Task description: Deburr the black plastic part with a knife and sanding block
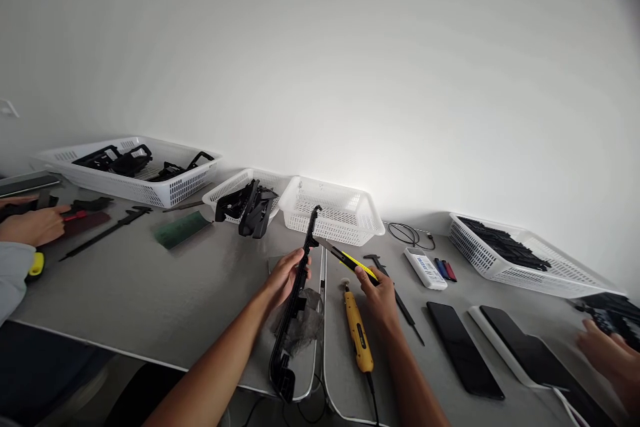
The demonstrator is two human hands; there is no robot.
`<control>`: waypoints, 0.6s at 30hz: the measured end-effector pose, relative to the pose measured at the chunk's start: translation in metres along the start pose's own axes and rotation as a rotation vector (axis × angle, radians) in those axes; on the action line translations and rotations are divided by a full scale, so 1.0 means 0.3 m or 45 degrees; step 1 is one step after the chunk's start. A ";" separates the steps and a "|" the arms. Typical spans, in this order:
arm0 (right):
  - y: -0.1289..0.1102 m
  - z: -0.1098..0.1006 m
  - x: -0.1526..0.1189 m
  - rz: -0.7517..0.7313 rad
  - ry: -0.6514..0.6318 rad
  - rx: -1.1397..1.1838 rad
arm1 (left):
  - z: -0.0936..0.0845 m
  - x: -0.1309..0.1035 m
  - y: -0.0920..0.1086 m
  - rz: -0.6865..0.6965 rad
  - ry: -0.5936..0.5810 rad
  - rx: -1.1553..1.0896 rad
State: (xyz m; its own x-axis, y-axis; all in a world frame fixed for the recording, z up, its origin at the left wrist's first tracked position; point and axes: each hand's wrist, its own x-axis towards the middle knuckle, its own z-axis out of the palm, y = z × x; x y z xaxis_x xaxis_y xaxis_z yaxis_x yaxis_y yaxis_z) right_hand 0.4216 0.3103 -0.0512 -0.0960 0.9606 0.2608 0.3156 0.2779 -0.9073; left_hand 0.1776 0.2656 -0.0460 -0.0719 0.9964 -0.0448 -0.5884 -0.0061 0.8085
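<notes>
My left hand [286, 277] is closed around the middle of a long, narrow black plastic part [295, 293], which is tilted with its hooked upper end pointing away from me. In my right hand [381, 293] is a yellow and black utility knife [357, 265]. Its blade reaches to the upper part of the plastic piece, near a small tab; whether it touches cannot be made out. Beneath the part lies a crumpled translucent grey bag [306, 320]. A yellow rotary tool [358, 330] rests on the table beside my right forearm.
White baskets [333, 230] line the wall, several with black parts. Right of my hand lie a caliper [407, 317], a white box [425, 269] and phones [463, 350]. A green block [181, 230] sits left. Co-workers' hands [37, 225] work at both sides. A seam divides the tables.
</notes>
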 end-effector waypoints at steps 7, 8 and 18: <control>0.002 -0.005 0.002 0.003 -0.013 -0.026 | -0.003 0.006 -0.003 0.023 0.009 -0.009; 0.004 -0.006 0.002 0.008 0.015 -0.035 | -0.004 0.009 -0.005 0.027 0.005 -0.011; -0.004 0.008 -0.001 -0.065 -0.001 -0.032 | -0.005 -0.005 -0.002 -0.076 -0.051 0.025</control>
State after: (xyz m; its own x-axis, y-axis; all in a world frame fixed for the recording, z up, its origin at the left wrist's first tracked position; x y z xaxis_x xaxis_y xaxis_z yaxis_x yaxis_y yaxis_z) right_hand 0.4190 0.3097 -0.0509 -0.1136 0.9452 0.3062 0.3339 0.3266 -0.8842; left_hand 0.1768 0.2641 -0.0471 -0.0046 0.9975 -0.0699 -0.5750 0.0546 0.8163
